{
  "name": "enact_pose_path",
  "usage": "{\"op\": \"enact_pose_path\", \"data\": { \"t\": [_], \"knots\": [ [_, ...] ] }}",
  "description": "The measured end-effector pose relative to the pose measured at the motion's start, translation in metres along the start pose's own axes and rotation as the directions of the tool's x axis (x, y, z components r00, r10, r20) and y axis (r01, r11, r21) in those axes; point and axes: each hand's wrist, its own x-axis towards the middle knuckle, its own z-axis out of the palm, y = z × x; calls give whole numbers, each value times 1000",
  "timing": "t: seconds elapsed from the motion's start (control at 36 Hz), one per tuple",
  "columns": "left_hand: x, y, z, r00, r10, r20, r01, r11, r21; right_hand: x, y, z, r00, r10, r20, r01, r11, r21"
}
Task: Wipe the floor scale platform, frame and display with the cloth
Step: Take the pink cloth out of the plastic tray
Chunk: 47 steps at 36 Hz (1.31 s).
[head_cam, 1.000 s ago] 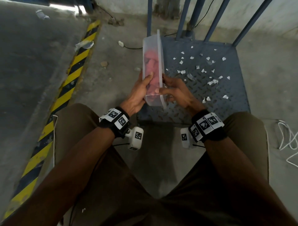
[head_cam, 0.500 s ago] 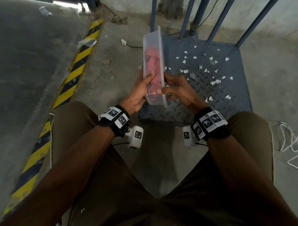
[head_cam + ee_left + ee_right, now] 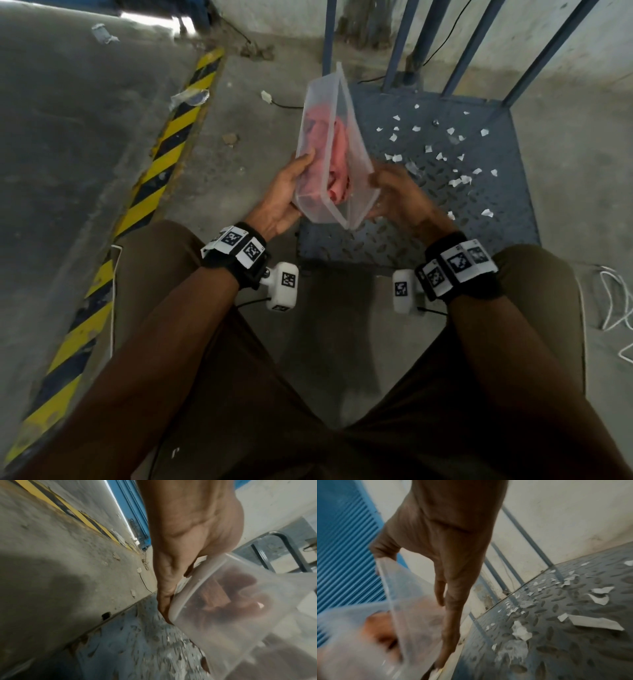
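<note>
A pink cloth (image 3: pixel 337 164) lies bunched inside a translucent plastic box (image 3: pixel 310 144) held on edge above the near left corner of the blue-grey scale platform (image 3: pixel 445 212). My left hand (image 3: pixel 284 195) grips the box body from the left. My right hand (image 3: pixel 397 195) holds the box lid (image 3: pixel 356 171), which gapes away from the body at the near end. In the left wrist view the cloth (image 3: pixel 231 595) shows through the box wall (image 3: pixel 231 622). In the right wrist view my thumb and fingers (image 3: pixel 450 588) clasp the lid (image 3: pixel 412 601). The display is out of view.
Several white paper scraps (image 3: pixel 459 181) litter the tread-plate platform. Blue frame bars (image 3: pixel 472 44) rise at its far edge by the wall. A yellow-black hazard stripe (image 3: pixel 161 164) runs along the floor on the left. White cable (image 3: pixel 616 301) lies at the right.
The lid lay almost flat against the box before; now its near end has swung out to the right with my right hand, exposing the cloth.
</note>
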Motion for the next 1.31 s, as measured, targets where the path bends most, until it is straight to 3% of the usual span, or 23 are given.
{"op": "enact_pose_path", "data": {
  "t": [0.11, 0.22, 0.33, 0.42, 0.5, 0.56, 0.69, 0.78, 0.86, 0.92, 0.97, 1.03, 1.22, 1.31],
  "knots": [
    [0, 10, -6, 999, -39, 34, 40, 999, -29, -1, -4, -19, 999, -38, -26, 40, 995, 91],
    [0, 6, -4, 999, -46, 19, 46, 999, 30, 5, 2, -10, 983, -53, -177, 51, 999, -17],
    [-3, -4, 13, 996, -94, -11, 94, 976, 198, 9, 8, 15, 978, -149, -147, 119, 974, -192],
    [0, -10, 15, 997, -49, -52, 63, 953, 298, 8, 10, 21, 974, -170, -148, 136, 967, -216],
    [4, -8, 3, 994, -15, -106, 51, 936, 347, 8, 1, 17, 978, -135, -160, 118, 987, -112],
    [5, -2, -7, 995, -15, -101, 47, 946, 321, 10, -5, 11, 959, -112, -262, 100, 993, -58],
    [3, 16, -24, 970, 104, -221, -68, 984, 168, 10, -10, -10, 899, -16, -437, 152, 949, 277],
    [1, 24, -24, 962, 177, -209, -181, 983, 1, 8, -6, -11, 874, 45, -485, 142, 929, 342],
    [-4, 29, -26, 955, 173, -242, -220, 958, -185, 10, 1, 0, 874, 112, -473, 58, 942, 332],
    [-8, 28, -24, 958, 100, -269, -175, 946, -271, 10, 3, 12, 893, 120, -435, 50, 932, 360],
    [-13, 23, -13, 972, 76, -224, -138, 950, -279, 14, 9, 21, 924, 110, -367, 34, 930, 365],
    [-15, 14, -7, 964, 85, -252, -143, 964, -225, 15, 14, 31, 948, 93, -303, 24, 932, 361],
    [-13, -3, -7, 957, 95, -274, -136, 981, -135, 21, 38, 50, 990, 78, -119, -29, 928, 373],
    [-10, -6, -16, 957, 86, -278, -134, 978, -159, 23, 42, 55, 986, 83, -145, -11, 898, 440]
  ]
}}
